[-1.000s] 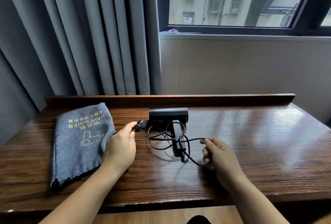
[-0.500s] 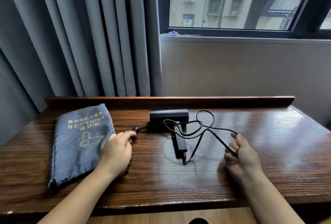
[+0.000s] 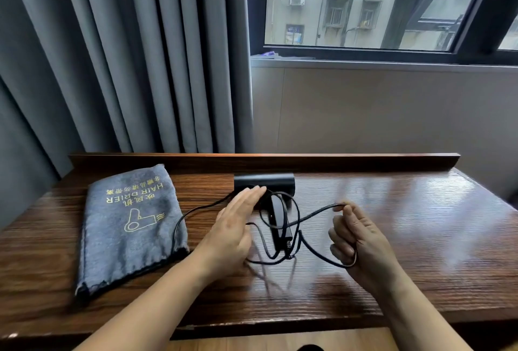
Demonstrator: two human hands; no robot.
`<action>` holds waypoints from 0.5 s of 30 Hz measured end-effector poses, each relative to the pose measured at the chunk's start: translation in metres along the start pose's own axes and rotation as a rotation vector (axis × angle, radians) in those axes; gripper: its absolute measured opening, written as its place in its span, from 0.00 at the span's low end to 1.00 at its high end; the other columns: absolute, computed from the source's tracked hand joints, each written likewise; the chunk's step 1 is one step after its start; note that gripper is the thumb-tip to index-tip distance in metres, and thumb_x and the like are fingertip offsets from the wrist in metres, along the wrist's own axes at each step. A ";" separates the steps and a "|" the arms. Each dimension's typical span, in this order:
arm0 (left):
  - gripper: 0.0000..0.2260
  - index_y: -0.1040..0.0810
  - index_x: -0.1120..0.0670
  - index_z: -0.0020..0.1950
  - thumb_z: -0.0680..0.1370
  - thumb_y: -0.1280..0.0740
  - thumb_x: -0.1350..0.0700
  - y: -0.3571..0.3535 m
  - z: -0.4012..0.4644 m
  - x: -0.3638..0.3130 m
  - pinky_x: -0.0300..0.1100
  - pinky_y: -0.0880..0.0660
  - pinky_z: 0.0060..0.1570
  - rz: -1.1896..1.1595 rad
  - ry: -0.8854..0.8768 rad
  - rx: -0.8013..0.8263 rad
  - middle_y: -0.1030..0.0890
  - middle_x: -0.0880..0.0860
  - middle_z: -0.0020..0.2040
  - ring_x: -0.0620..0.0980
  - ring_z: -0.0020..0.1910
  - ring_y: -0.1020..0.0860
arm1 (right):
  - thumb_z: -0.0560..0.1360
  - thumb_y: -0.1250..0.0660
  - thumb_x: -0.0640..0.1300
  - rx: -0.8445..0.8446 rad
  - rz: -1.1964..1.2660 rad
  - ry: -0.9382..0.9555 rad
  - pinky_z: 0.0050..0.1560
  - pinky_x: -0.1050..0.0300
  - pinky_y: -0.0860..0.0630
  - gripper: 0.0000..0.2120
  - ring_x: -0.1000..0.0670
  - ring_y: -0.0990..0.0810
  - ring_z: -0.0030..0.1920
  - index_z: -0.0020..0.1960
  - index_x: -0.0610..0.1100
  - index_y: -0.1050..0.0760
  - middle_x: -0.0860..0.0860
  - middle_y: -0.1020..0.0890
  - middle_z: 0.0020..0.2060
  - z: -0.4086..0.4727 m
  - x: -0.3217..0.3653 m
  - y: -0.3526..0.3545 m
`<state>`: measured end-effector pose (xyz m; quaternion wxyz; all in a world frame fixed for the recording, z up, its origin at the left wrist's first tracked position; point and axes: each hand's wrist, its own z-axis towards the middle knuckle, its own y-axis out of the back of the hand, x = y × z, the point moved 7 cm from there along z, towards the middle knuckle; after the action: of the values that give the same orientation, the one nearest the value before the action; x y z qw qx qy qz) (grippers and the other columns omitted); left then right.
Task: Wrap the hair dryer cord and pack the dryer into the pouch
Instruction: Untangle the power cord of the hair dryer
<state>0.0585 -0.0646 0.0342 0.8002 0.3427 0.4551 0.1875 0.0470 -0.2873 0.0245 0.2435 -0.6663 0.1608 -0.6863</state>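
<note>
R hand [image 3: 361, 241] pinches cord [image 3: 316, 214]; L hand [image 3: 236, 224] flat by dryer [image 3: 265, 183], pouch [image 3: 129, 224] left.

pouch [image 3: 131, 227]: grey felt, yellow lettering and a yellow dryer outline
hair dryer [image 3: 265, 183]: glossy black
cord [image 3: 316, 214]: black
table [image 3: 392, 238]: dark reddish-brown wood, fine grain lines
curtain [image 3: 126, 56]: plain grey
wall [image 3: 378, 109]: beige
</note>
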 end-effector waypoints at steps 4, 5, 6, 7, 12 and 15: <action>0.19 0.29 0.42 0.70 0.80 0.36 0.55 0.003 0.007 -0.014 0.47 0.54 0.76 0.136 -0.169 -0.029 0.41 0.45 0.79 0.44 0.80 0.52 | 0.79 0.39 0.45 0.120 -0.148 -0.020 0.23 0.61 0.46 0.08 0.52 0.46 0.24 0.52 0.41 0.24 0.49 0.42 0.27 0.000 -0.003 -0.007; 0.13 0.23 0.46 0.64 0.80 0.36 0.53 0.008 0.008 -0.017 0.48 0.47 0.75 0.185 -0.212 -0.070 0.31 0.47 0.74 0.46 0.77 0.42 | 0.79 0.40 0.44 0.103 -0.187 -0.016 0.23 0.62 0.45 0.09 0.52 0.46 0.24 0.51 0.41 0.24 0.49 0.42 0.27 0.000 -0.003 -0.007; 0.10 0.20 0.49 0.58 0.80 0.37 0.52 0.014 0.009 -0.019 0.48 0.37 0.70 0.211 -0.229 -0.128 0.22 0.49 0.65 0.46 0.70 0.31 | 0.79 0.40 0.44 0.061 -0.231 -0.004 0.22 0.63 0.43 0.09 0.53 0.45 0.23 0.50 0.41 0.24 0.49 0.41 0.27 0.002 -0.001 -0.004; 0.10 0.19 0.51 0.54 0.79 0.38 0.52 0.023 0.009 -0.020 0.47 0.30 0.62 0.210 -0.222 -0.200 0.17 0.50 0.56 0.47 0.60 0.24 | 0.80 0.40 0.44 -0.004 -0.281 0.017 0.22 0.63 0.42 0.09 0.53 0.43 0.23 0.49 0.41 0.25 0.50 0.41 0.26 0.004 0.001 -0.001; 0.06 0.20 0.54 0.50 0.78 0.35 0.54 0.076 0.001 -0.003 0.51 0.26 0.48 0.276 -0.070 -0.487 0.18 0.50 0.45 0.54 0.42 0.22 | 0.83 0.43 0.44 -0.371 -0.304 0.001 0.21 0.66 0.49 0.10 0.56 0.42 0.21 0.43 0.45 0.29 0.54 0.39 0.23 0.012 0.006 0.034; 0.02 0.20 0.57 0.50 0.78 0.32 0.59 0.100 -0.006 0.005 0.49 0.24 0.44 0.261 -0.022 -0.590 0.19 0.52 0.44 0.53 0.42 0.21 | 0.82 0.44 0.43 -0.505 -0.222 -0.017 0.18 0.67 0.48 0.10 0.58 0.41 0.21 0.43 0.45 0.30 0.54 0.38 0.24 0.011 0.007 0.049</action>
<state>0.0571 0.0106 0.1008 0.8391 0.1535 0.3249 0.4084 0.0642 -0.3309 0.0043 -0.0056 -0.7252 0.2507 -0.6412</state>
